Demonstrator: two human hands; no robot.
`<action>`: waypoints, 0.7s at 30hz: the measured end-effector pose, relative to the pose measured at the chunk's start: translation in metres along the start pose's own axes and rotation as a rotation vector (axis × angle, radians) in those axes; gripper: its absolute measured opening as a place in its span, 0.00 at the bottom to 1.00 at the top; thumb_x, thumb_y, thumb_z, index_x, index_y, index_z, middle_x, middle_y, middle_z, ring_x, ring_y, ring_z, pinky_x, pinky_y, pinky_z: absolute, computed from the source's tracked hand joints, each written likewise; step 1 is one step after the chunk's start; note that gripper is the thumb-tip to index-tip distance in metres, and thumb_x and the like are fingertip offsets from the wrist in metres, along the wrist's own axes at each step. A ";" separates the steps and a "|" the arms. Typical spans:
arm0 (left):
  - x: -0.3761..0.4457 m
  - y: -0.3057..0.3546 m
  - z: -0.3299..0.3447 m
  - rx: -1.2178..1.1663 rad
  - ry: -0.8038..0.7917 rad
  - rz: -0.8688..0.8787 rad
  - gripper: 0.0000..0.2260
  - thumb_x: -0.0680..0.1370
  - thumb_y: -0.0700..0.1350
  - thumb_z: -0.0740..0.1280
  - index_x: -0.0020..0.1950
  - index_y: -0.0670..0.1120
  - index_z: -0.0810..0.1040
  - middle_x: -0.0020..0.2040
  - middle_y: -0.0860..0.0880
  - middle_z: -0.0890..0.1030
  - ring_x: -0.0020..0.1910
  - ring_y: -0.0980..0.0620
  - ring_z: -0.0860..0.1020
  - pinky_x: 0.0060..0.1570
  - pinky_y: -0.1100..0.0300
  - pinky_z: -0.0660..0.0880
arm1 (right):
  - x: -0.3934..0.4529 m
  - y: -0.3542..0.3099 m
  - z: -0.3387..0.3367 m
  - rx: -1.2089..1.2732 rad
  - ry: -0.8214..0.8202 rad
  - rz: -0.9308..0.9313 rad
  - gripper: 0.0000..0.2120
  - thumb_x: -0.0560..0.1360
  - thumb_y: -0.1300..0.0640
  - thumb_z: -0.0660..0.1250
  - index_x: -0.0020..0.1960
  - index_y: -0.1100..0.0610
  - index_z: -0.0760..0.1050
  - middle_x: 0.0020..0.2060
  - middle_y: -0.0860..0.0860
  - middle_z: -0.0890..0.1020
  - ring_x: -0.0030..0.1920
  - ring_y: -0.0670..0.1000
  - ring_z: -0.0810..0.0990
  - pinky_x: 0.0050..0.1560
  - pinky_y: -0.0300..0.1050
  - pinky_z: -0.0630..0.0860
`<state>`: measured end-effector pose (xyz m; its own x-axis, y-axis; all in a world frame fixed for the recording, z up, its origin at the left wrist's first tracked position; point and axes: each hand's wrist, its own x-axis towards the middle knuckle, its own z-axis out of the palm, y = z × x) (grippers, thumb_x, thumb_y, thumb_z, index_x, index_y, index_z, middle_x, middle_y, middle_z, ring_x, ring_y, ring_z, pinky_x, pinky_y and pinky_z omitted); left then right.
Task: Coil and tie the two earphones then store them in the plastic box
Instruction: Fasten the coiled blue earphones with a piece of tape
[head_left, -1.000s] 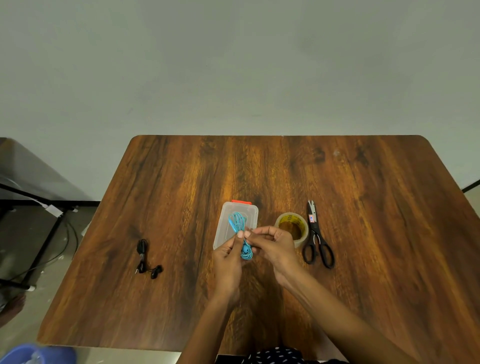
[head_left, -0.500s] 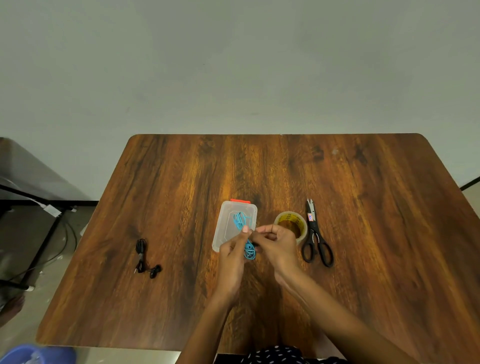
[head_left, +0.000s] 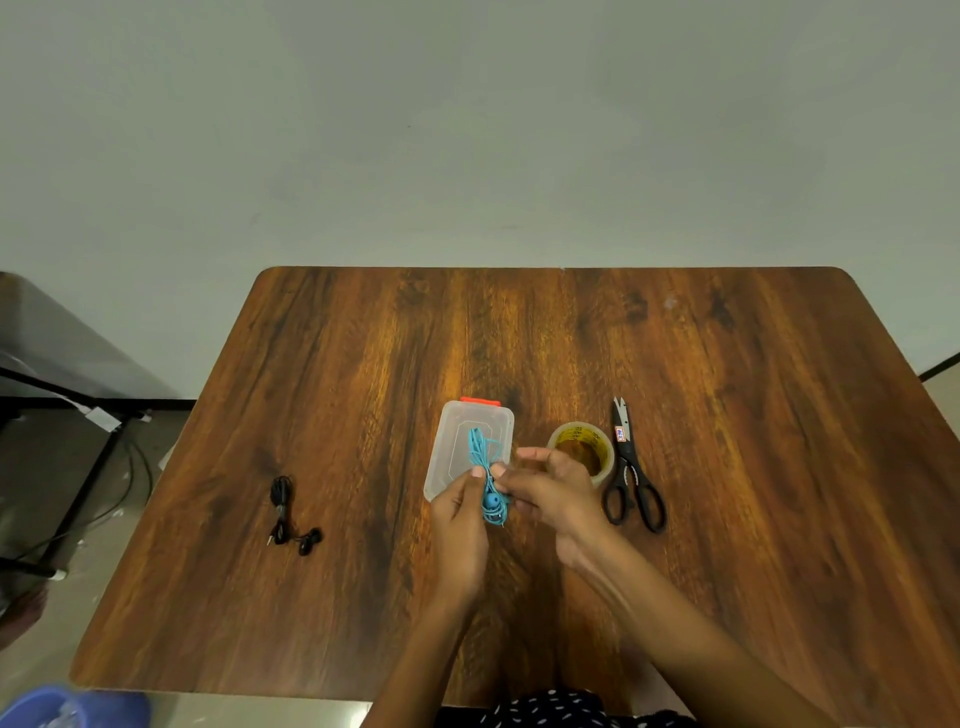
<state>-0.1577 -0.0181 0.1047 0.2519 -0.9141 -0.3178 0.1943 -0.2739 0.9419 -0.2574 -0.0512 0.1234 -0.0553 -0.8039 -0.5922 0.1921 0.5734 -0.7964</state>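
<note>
I hold a coiled blue earphone (head_left: 487, 475) upright over the near end of the clear plastic box (head_left: 457, 441), which has a red clasp at its far end and lies with its lid on. My left hand (head_left: 460, 525) pinches the bundle from the left. From the right, my right hand (head_left: 545, 493) pinches the same bundle at its middle, with its other fingers spread. The blue earbuds hang below my fingers. A black earphone (head_left: 288, 517), bundled, lies on the table to the left, away from both hands.
A roll of clear tape (head_left: 582, 451) sits just right of the box, partly behind my right hand. Black scissors (head_left: 631, 475) lie right of the tape. The wooden table (head_left: 727, 519) has a near edge beside a blue tub (head_left: 62, 706) on the floor.
Both hands stay on the blue earphone bundle. The right hand's fingers have shifted and spread around its middle, and the bundle's lower end with the earbuds now shows below the fingers.
</note>
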 end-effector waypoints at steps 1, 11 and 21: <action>-0.001 0.000 0.000 0.019 -0.002 0.018 0.13 0.81 0.42 0.58 0.61 0.40 0.77 0.55 0.44 0.82 0.55 0.48 0.81 0.59 0.49 0.76 | 0.000 -0.002 -0.001 -0.012 -0.008 0.022 0.17 0.67 0.60 0.76 0.53 0.56 0.76 0.46 0.54 0.85 0.45 0.48 0.83 0.33 0.34 0.74; -0.001 -0.002 -0.003 0.293 -0.049 0.218 0.09 0.81 0.41 0.60 0.55 0.44 0.79 0.51 0.48 0.82 0.53 0.52 0.81 0.51 0.62 0.79 | 0.002 -0.013 -0.012 -0.073 -0.105 0.089 0.11 0.68 0.63 0.75 0.51 0.61 0.82 0.45 0.53 0.85 0.40 0.43 0.81 0.26 0.29 0.71; 0.004 -0.003 -0.003 0.348 -0.086 0.279 0.10 0.81 0.40 0.60 0.57 0.42 0.79 0.51 0.49 0.83 0.52 0.55 0.81 0.48 0.67 0.78 | 0.011 -0.004 -0.017 -0.149 -0.138 -0.090 0.04 0.69 0.63 0.74 0.43 0.58 0.82 0.43 0.52 0.85 0.47 0.48 0.83 0.41 0.34 0.76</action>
<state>-0.1547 -0.0202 0.1000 0.1665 -0.9848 -0.0502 -0.2041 -0.0843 0.9753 -0.2752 -0.0596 0.1179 0.0712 -0.8609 -0.5037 0.0446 0.5072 -0.8607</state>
